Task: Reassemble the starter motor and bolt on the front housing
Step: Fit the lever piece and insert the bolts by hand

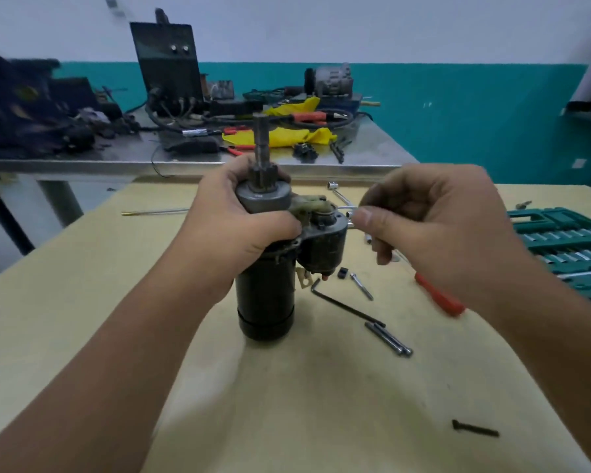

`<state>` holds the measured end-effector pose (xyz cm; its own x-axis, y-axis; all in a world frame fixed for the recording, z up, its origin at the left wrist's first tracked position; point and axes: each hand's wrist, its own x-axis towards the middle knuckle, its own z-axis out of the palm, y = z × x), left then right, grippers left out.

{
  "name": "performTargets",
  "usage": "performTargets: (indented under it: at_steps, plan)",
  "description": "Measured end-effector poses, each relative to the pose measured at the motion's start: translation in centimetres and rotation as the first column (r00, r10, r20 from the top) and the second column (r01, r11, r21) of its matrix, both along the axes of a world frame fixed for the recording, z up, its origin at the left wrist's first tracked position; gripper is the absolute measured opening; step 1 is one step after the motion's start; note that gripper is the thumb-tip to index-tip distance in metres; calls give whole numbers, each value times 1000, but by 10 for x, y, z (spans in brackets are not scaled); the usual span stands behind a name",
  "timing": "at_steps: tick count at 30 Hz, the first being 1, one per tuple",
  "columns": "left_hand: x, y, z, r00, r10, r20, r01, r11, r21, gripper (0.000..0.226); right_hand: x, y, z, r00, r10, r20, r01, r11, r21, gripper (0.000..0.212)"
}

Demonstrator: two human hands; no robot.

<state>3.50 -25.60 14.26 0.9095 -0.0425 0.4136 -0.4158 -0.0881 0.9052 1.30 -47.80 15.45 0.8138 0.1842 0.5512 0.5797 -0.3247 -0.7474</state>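
Pale yellow tabletop fills the foreground, with two bare forearms reaching forward over it. Nearest the viewer, a short dark screw lies alone at the lower right. Farther in, a black hex key, two long through bolts lying side by side, and a smaller silver bolt sit to the right of the starter motor. That motor stands upright on its dark cylindrical body near the table's middle, its shaft pointing straight up and the smaller solenoid attached on its right side. Curled around the grey drive section near the top, the left hand grips the motor. At the solenoid's top, beside a greenish fork lever, the right hand pinches a small metal part between thumb and forefinger; the part itself is too hidden to identify. A red-handled tool shows partly under the right wrist. At the right edge lies an open green socket set case. Beyond the table stands a steel workbench cluttered with cables, yellow cloth, pliers and a dark box-shaped machine, against a teal and white wall
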Motion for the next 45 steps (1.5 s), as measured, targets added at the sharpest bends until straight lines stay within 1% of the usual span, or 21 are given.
performTargets:
  at_steps: [2, 3, 4, 6, 9, 16, 18, 24, 28, 30, 32, 33, 34, 36, 37, 38, 39, 40, 42, 45]
  plan:
    - [0, 2, -1, 1000, -16, -14, 15, 1000, -13, 48, 3, 23, -3, 998, 18, 56, -24, 994, 106, 22]
    - [0, 3, -1, 1000, -22, -17, 22, 999, -26, 49, 5, 31, -9, 996, -12, 87, 1, 993, 118, 24]
    - [1, 3, -2, 999, -28, -16, 27, 999, -38, 50, 6, 38, -15, 989, -57, 135, 44, 994, 102, 24]
    - [1, 4, -4, 999, -44, -13, 43, 998, -49, 51, 8, 45, -24, 956, -148, 253, 140, 989, 48, 16]
    - [2, 4, -5, 999, -49, 2, 49, 997, -58, 53, 9, 49, -26, 899, -219, 380, 239, 971, -5, 15]
    - [1, 0, -5, 998, -54, 27, 56, 994, -97, 51, 8, 57, -24, 893, -300, 336, 316, 949, 7, 9]
    - [1, 0, -5, 998, -56, 28, 58, 992, -108, 50, 8, 59, -22, 902, -288, 322, 303, 953, 2, 8]
    - [-1, 0, -5, 998, -54, 23, 56, 992, -111, 52, 13, 65, -14, 902, -265, 342, 308, 948, -77, 8]
    - [0, 3, -5, 998, -68, 13, 69, 991, -116, 52, 16, 59, -8, 949, -216, 230, 252, 957, -145, 14]
    - [0, 4, -5, 997, -75, 8, 76, 990, -116, 52, 18, 54, -6, 946, -231, 226, 275, 943, -186, 21]
    - [0, 5, -5, 996, -89, 6, 89, 989, -121, 53, 21, 48, -5, 934, -264, 242, 318, 922, -221, 32]
    - [0, 6, -5, 995, -96, 6, 97, 988, -123, 53, 24, 46, -5, 941, -260, 218, 308, 924, -228, 38]
    - [0, 7, -5, 994, -105, 6, 105, 987, -125, 54, 26, 43, -5, 955, -242, 170, 277, 933, -230, 43]
    - [1, 9, -5, 992, -122, -1, 121, 985, -122, 54, 30, 39, -5, 985, -173, 13, 171, 960, -220, 46]
    - [1, 11, -4, 991, -132, -5, 131, 985, -114, 55, 32, 38, -6, 991, -105, -83, 88, 979, -185, 44]
    - [0, 12, -4, 989, -145, -9, 143, 984, -107, 56, 33, 37, -7, 985, -10, -171, -9, 994, -113, 42]
    - [0, 13, -4, 987, -163, -13, 160, 981, -110, 57, 34, 37, -8, 968, 95, -232, -101, 995, -16, 42]
    - [-1, 15, -4, 983, -184, -16, 180, 976, -122, 57, 34, 37, -11, 950, 181, -255, -167, 983, 73, 42]
    - [-1, 16, -4, 977, -213, -16, 209, 968, -141, 53, 34, 38, -18, 942, 248, -226, -212, 962, 170, 42]
    - [-1, 17, -4, 972, -233, -10, 229, 962, -148, 50, 32, 44, -27, 955, 242, -171, -194, 948, 253, 38]
